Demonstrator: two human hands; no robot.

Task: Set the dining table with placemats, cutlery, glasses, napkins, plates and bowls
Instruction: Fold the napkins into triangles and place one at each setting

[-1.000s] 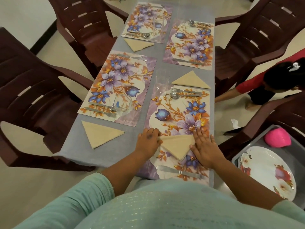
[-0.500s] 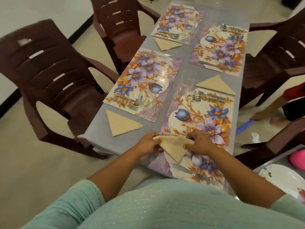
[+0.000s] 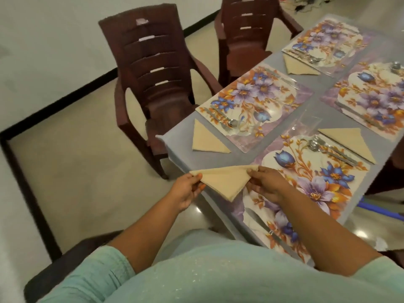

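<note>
Folded tan napkin [image 3: 227, 181], triangle, point down, held in air at near-left table corner, over edge of near placemat [image 3: 314, 178]. Pinched at left corner by left hand [image 3: 185, 191], at right corner by right hand [image 3: 265, 184], fingers curled on cloth. Fork and spoon [image 3: 328, 148] on far end of same placemat. Another napkin [image 3: 206, 142] flat on grey table [image 3: 181, 141]. Brown chair [image 3: 153, 84] just beside.
</note>
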